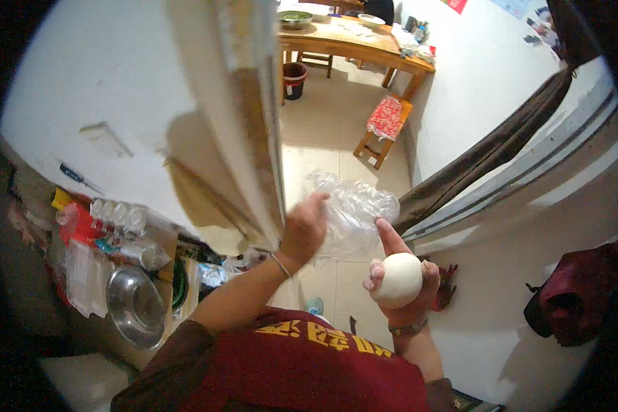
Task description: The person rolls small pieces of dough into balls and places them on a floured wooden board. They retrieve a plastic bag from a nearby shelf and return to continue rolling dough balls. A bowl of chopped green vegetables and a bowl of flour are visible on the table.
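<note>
A smooth, pale dough ball (397,280) rests in my right hand (409,304), palm up, with the thumb and curled fingers around it. White powder clings to those fingers. The right index finger reaches forward and touches a crumpled transparent plastic bag (358,206). My left hand (306,224), slightly blurred, grips the near left edge of that bag; some of its fingers are hidden from view. Both hands are in front of my dark red shirt (314,360), above a tiled floor.
A wooden table (340,44) beyond the doorway bears a metal bowl of green food (295,19), a white bowl (372,20) and small pale pieces. Nearby are a cloth-covered stool (386,121) and a bucket (294,82). Curtains (494,149) flank me. Left: a metal basin (134,306), plastic containers (85,278).
</note>
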Demonstrator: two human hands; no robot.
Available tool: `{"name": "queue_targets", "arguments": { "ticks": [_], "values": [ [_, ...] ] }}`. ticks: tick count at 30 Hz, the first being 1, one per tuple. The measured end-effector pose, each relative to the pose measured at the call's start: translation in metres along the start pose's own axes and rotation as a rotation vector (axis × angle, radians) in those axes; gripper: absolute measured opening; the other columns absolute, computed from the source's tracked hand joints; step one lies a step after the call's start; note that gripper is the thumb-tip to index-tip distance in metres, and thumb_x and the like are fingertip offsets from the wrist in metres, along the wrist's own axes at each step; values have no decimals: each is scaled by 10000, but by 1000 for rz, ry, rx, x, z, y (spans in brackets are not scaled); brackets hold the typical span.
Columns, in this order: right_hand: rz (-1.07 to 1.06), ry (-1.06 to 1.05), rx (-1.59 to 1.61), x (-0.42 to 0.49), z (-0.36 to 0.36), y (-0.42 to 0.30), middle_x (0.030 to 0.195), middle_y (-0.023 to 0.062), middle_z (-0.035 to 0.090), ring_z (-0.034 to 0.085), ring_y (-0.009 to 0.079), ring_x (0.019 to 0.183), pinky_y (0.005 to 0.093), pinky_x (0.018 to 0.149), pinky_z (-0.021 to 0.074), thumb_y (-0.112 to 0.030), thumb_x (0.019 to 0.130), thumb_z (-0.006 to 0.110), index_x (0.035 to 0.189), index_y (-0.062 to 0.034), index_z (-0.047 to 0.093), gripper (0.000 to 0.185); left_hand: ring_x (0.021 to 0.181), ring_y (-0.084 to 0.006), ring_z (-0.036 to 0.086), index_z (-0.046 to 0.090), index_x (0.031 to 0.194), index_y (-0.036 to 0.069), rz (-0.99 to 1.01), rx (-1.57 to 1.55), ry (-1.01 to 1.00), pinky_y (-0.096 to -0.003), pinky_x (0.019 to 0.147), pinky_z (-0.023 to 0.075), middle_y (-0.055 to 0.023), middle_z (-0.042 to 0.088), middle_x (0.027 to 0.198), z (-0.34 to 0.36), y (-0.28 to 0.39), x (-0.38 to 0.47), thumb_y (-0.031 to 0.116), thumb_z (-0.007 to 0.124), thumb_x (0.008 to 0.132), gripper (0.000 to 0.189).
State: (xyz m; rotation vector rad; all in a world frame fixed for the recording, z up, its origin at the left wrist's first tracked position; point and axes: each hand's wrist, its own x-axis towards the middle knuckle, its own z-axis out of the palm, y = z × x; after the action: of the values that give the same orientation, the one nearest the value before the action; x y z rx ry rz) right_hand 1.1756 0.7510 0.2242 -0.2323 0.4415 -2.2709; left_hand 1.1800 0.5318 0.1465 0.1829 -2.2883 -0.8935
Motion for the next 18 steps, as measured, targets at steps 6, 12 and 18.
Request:
{"name": "queue_targets", "arguments": {
  "ticks": [6, 12, 18],
  "values": [
    [-159, 135, 13, 14, -32, -80, 1642, 157, 247, 677, 345, 997, 486, 832, 560, -383, 840, 605, 1472, 33, 449, 773, 730, -105, 625, 651, 1025, -32, -800, -962, 12, -263, 642, 519, -57, 674, 858, 38, -4, 96, -94, 541, 877, 195],
    [28, 197, -261, 77, -72, -132, 1079, 297, 683, 703, 401, 985, 471, 806, 605, -343, 809, 659, 1494, 16, 398, 816, 836, -164, 681, 669, 1098, -36, -369, -500, -153, -300, 752, 555, -107, 718, 918, 109, 23, 163, -41, 630, 848, 253],
    [-71, 417, -344, 210, -137, -205, 1061, 283, 672, 683, 356, 981, 455, 858, 587, -307, 884, 555, 1446, 20, 452, 658, 845, -282, 696, 713, 970, 16, -109, -109, 477, -365, 793, 546, -145, 722, 902, 111, -41, 328, 4, 641, 860, 132]
  ]
}}
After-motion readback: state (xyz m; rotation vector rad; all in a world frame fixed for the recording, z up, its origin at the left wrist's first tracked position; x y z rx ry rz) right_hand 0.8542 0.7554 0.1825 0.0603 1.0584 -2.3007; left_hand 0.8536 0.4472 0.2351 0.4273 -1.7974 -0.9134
